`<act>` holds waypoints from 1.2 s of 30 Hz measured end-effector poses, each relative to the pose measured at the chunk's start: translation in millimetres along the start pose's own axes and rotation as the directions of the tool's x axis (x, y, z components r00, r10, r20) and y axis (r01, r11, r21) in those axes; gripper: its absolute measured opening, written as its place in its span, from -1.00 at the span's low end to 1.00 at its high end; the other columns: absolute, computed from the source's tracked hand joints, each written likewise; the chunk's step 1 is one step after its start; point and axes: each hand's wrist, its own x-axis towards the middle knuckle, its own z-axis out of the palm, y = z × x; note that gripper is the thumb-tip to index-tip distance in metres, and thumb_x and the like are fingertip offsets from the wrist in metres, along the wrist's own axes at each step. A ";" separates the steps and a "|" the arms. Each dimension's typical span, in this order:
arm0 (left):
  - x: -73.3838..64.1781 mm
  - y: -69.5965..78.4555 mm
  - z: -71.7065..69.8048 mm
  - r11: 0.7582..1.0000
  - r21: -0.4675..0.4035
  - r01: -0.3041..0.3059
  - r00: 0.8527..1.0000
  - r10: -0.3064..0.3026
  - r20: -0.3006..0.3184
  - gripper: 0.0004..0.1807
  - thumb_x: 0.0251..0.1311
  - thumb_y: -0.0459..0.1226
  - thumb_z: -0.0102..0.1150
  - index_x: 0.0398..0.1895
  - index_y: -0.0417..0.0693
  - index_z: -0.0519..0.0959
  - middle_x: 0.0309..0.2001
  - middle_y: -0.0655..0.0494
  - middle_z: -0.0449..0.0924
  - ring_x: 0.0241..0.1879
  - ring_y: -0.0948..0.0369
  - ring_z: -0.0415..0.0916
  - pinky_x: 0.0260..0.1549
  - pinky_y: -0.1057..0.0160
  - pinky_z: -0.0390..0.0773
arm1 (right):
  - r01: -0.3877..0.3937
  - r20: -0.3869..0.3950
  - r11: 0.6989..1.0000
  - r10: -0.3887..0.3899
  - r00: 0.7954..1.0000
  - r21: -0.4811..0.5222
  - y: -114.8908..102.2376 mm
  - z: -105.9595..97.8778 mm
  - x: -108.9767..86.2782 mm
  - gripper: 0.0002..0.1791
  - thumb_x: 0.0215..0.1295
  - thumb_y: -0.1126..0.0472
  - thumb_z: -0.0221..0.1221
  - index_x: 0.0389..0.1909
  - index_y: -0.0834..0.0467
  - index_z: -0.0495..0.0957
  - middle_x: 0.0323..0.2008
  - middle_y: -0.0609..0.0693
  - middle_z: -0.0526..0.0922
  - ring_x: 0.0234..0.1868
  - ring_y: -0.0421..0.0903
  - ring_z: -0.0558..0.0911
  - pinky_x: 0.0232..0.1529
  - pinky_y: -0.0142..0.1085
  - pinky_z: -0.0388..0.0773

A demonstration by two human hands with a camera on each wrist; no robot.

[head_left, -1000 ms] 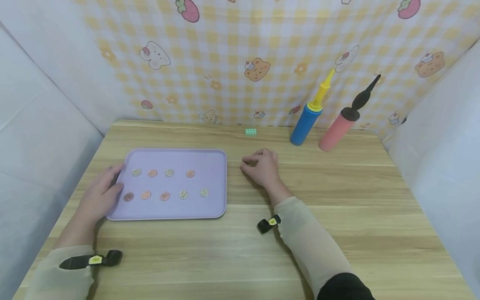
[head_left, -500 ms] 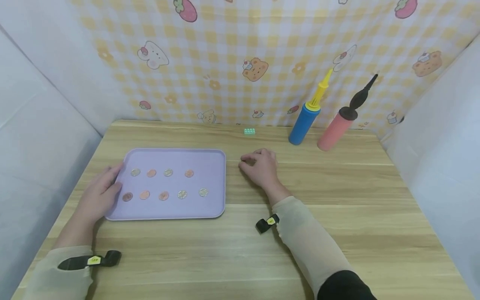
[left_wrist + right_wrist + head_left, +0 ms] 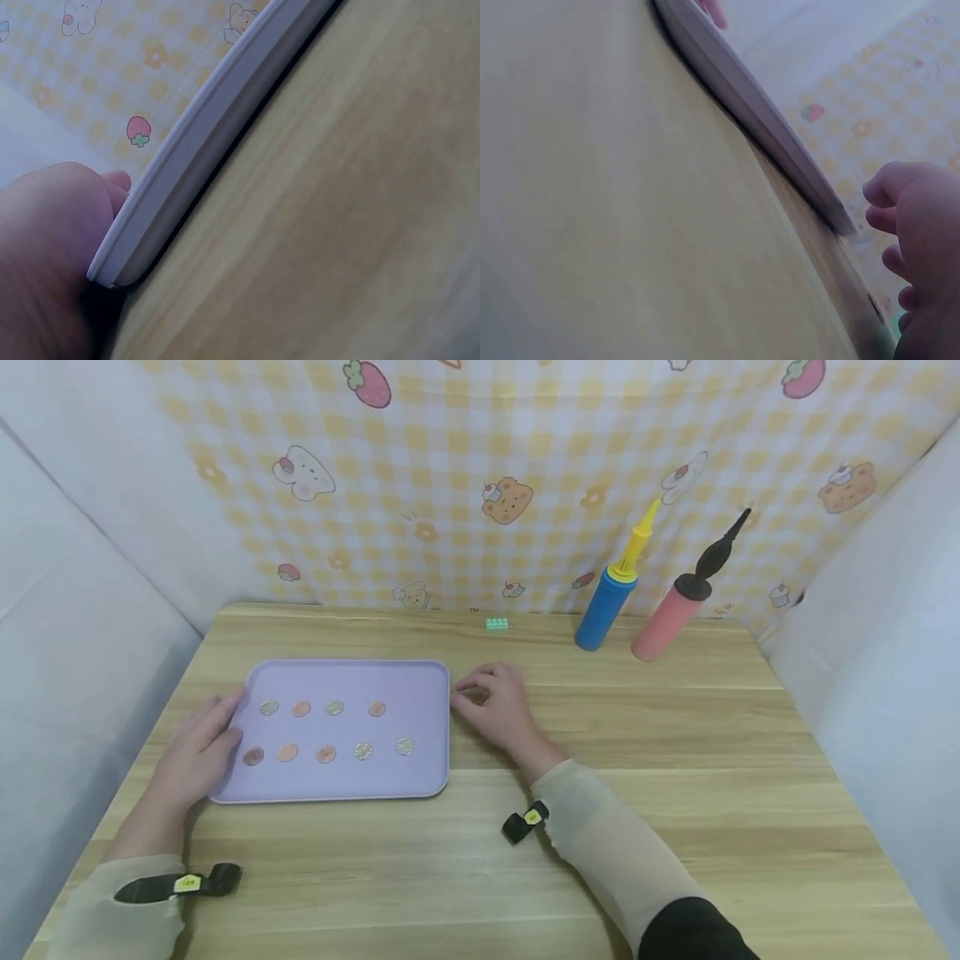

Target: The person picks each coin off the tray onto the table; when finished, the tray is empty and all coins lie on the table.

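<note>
A lilac tray (image 3: 337, 781) lies flat on the wooden table, with several silver and copper coins on it in two rows. Among them are a silver coin (image 3: 405, 746) and a copper coin (image 3: 377, 709). My left hand (image 3: 191, 747) grips the tray's left edge, the thumb over the rim; the left wrist view shows the hand (image 3: 49, 247) at a tray corner. Close beside the right rim, my right hand (image 3: 495, 706) has thumb and index finger drawn together over the table. In the right wrist view its fingers (image 3: 922, 225) are curled; I cannot tell whether they hold something.
A mint-green toy brick (image 3: 497, 623) lies near the table's back edge. At the back right stand a blue hand pump (image 3: 600, 614) with a yellow nozzle and a pink hand pump (image 3: 667, 622) with a black top. A checked curtain (image 3: 420, 460) hangs behind.
My right hand has moved left, from the bare wood right up to the tray's right rim. The left hand stays at the tray, and the coins lie as before.
</note>
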 end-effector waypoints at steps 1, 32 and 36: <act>0.3 -0.3 0.2 1.000 0.002 0.000 1.000 0.000 -0.001 -0.38 0.68 -0.26 -0.24 0.71 -0.17 0.06 0.62 -0.51 -0.07 0.62 -0.47 -0.29 0.47 -0.58 -0.31 | 0.026 0.011 1.000 -0.026 1.000 -0.004 -3.8 3.0 -1.8 -0.83 0.24 0.16 0.47 -0.20 0.14 0.83 -0.03 0.08 0.67 0.15 0.08 0.48 0.26 -0.02 0.37; 1.3 -2.4 0.7 1.000 -0.002 -0.017 1.000 0.017 -0.023 -0.37 0.66 -0.28 -0.19 0.70 -0.21 0.08 0.61 -0.52 -0.02 0.62 -0.45 -0.23 0.50 -0.53 -0.25 | 0.224 0.385 0.964 -0.154 0.910 -0.144 -49.2 33.0 -26.8 -0.65 0.21 -0.13 0.49 0.01 -0.19 0.84 0.29 -0.08 0.58 0.34 0.00 0.35 0.37 0.00 0.25; 2.0 -3.9 2.0 1.000 -0.003 -0.028 0.999 0.028 -0.030 -0.37 0.65 -0.28 -0.18 0.70 -0.21 0.09 0.60 -0.52 0.02 0.62 -0.44 -0.23 0.51 -0.52 -0.25 | 0.227 0.380 0.966 -0.164 0.910 -0.127 -48.1 32.5 -27.3 -0.76 0.28 -0.07 0.48 -0.05 -0.19 0.85 0.28 -0.08 0.59 0.34 0.01 0.37 0.39 0.01 0.23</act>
